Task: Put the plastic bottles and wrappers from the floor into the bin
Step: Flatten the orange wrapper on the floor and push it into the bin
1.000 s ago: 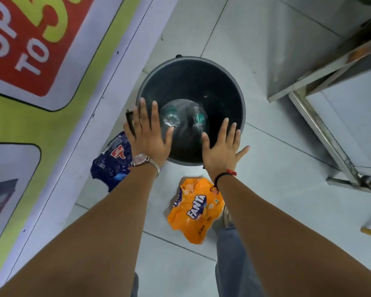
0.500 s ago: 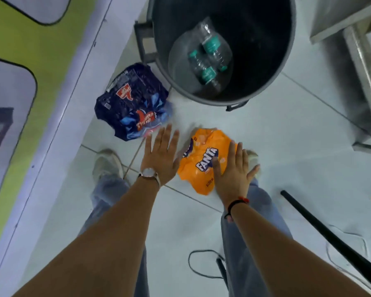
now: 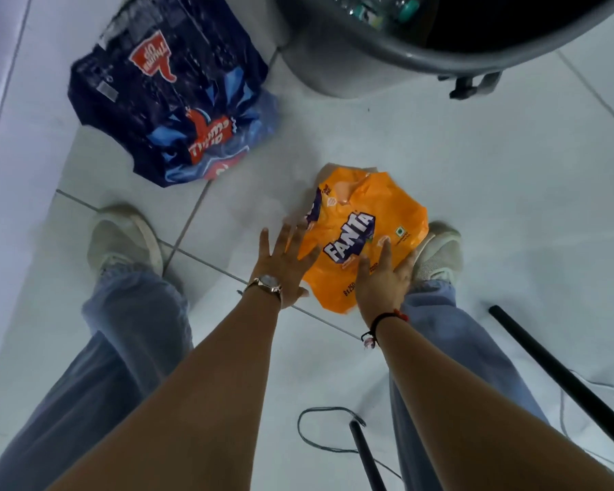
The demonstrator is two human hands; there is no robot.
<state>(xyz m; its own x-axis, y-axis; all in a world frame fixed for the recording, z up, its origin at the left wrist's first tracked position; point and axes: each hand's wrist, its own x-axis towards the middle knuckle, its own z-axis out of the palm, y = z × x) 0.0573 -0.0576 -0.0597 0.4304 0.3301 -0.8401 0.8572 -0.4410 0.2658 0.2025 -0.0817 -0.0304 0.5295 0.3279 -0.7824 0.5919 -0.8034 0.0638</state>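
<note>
An orange Fanta wrapper (image 3: 360,221) lies crumpled on the white tile floor in front of my feet. My left hand (image 3: 280,267) is spread open over its left edge, fingers apart. My right hand (image 3: 383,278) is spread open over its lower right part. Neither hand grips it. A dark blue Thums Up wrapper (image 3: 171,108) lies on the floor to the upper left, beside the bin. The dark grey round bin (image 3: 404,54) stands at the top, with clear plastic bottles (image 3: 376,8) with green caps inside.
My two shoes (image 3: 125,242) and jeans legs flank the orange wrapper. A black rod (image 3: 560,377) slants across the floor at the right, and a thin cord loop (image 3: 319,430) with another black stick lies near the bottom. A white wall base runs along the left.
The view has dropped from the bin toward the floor. Both hands came down from the bin rim to the orange wrapper and now lie over its two sides.
</note>
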